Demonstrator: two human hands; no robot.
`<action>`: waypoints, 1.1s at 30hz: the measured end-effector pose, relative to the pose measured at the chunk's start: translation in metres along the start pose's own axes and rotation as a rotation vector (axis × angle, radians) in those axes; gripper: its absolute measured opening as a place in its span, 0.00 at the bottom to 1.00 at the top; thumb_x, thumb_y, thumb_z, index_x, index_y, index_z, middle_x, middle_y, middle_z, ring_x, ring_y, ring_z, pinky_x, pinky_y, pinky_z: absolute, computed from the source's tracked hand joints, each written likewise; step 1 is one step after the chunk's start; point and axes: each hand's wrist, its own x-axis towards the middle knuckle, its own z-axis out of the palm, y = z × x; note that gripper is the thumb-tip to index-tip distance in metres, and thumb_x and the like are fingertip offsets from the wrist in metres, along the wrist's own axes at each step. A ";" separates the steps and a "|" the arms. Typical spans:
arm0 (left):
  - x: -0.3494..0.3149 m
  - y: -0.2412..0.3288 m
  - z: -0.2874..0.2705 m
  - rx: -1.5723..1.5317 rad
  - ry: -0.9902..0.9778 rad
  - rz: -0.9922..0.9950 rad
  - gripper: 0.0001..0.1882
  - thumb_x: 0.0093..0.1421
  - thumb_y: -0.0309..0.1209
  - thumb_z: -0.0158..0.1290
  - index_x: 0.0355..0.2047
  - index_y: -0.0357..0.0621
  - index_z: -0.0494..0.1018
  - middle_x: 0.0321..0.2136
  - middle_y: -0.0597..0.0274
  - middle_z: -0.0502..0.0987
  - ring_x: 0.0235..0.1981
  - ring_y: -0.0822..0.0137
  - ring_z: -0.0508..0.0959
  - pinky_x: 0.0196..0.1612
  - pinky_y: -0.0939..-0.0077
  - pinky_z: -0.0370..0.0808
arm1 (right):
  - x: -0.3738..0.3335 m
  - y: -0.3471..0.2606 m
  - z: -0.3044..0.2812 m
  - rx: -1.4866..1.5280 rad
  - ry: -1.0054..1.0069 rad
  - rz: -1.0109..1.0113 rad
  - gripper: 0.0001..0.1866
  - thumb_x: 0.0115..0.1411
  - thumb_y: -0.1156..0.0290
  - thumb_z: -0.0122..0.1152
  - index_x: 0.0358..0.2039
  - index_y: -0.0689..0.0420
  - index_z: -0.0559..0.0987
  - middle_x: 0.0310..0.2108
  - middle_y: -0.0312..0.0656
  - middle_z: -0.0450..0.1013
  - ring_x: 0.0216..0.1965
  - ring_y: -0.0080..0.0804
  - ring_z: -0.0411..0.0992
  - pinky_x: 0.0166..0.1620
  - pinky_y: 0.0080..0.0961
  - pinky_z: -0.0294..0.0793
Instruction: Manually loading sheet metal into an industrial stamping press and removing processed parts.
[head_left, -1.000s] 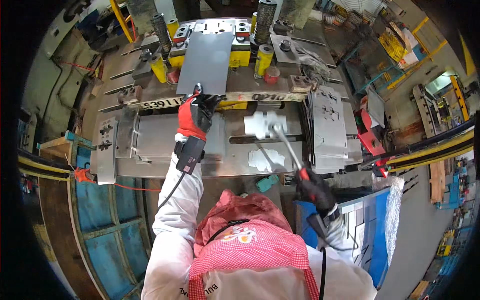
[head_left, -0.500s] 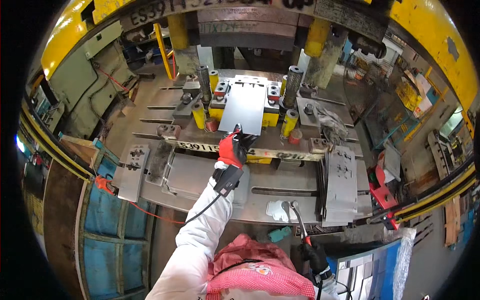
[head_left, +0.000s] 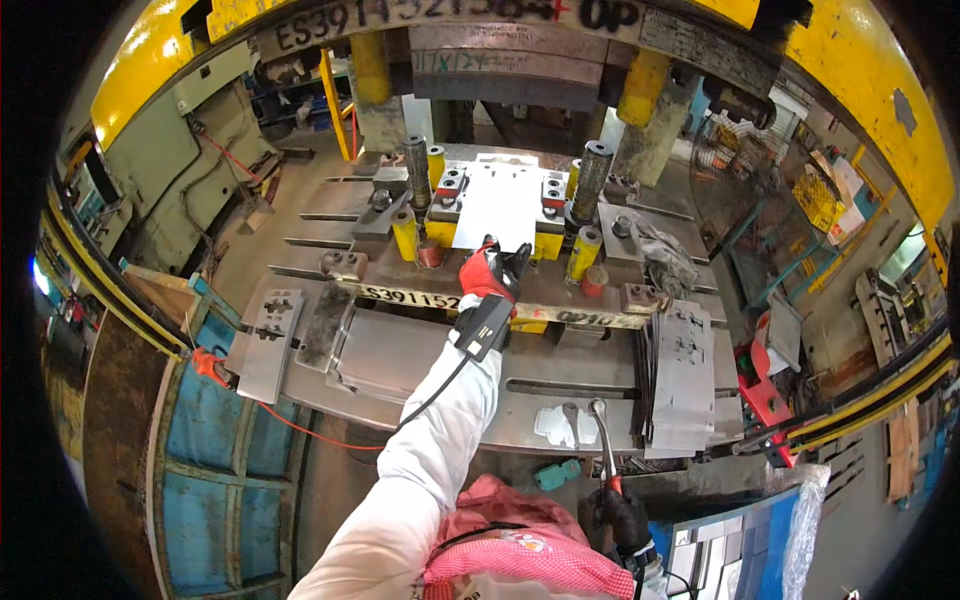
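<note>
My left hand [head_left: 490,274], in a red and black glove, is at the near edge of a shiny flat metal sheet [head_left: 497,205]. Its fingertips look spread apart at that edge. The sheet lies on the lower die between posts and yellow blocks [head_left: 437,233], its far end notched. Low on the right, my right hand [head_left: 628,520], black-gloved, is closed round a red-handled metal tool [head_left: 607,450]. The tool's shaft points forward and ends in a rounded head above the bench edge, beside a white patch [head_left: 553,426].
Slotted metal sheets are stacked on the right [head_left: 682,375], with cut pieces on the left [head_left: 270,345]. Plain sheets [head_left: 395,355] lie at centre left. Upright guide posts [head_left: 592,180] flank the die. The upper press block [head_left: 505,65] hangs above. A red cable [head_left: 315,436] crosses the front left.
The sheet's near edge has shifted away from me, deeper between the blocks. My left hand has moved right, and its fingers look more spread. My right hand keeps hold of the tool.
</note>
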 end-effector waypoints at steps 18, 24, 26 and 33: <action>-0.014 0.100 -0.013 -1.100 -0.121 -0.804 0.24 0.61 0.45 0.37 0.38 0.33 0.69 0.32 0.47 0.76 0.27 0.58 0.77 0.33 0.68 0.76 | -0.017 0.009 0.016 0.064 0.023 -0.047 0.19 0.58 0.63 0.49 0.47 0.60 0.65 0.31 0.44 0.71 0.23 0.24 0.68 0.26 0.21 0.71; -0.016 0.111 -0.027 -1.188 -0.134 -0.824 0.26 0.61 0.47 0.38 0.39 0.31 0.68 0.33 0.44 0.75 0.31 0.55 0.76 0.36 0.67 0.76 | -0.032 -0.009 0.036 0.068 0.093 -0.063 0.14 0.57 0.62 0.51 0.38 0.59 0.71 0.25 0.33 0.68 0.24 0.19 0.64 0.28 0.17 0.62; -0.027 0.113 -0.038 -1.219 -0.245 -0.740 0.25 0.60 0.49 0.38 0.41 0.37 0.67 0.32 0.47 0.75 0.30 0.55 0.77 0.34 0.67 0.76 | -0.032 -0.005 0.034 0.051 0.075 -0.061 0.15 0.58 0.62 0.50 0.41 0.59 0.69 0.27 0.36 0.69 0.24 0.21 0.65 0.27 0.19 0.65; -0.133 0.169 -0.142 -0.586 -0.065 -0.642 0.21 0.62 0.46 0.39 0.49 0.47 0.63 0.35 0.56 0.76 0.26 0.63 0.77 0.30 0.70 0.74 | -0.025 0.014 0.040 0.052 0.010 -0.039 0.18 0.57 0.60 0.49 0.43 0.60 0.68 0.32 0.41 0.71 0.27 0.25 0.69 0.31 0.22 0.70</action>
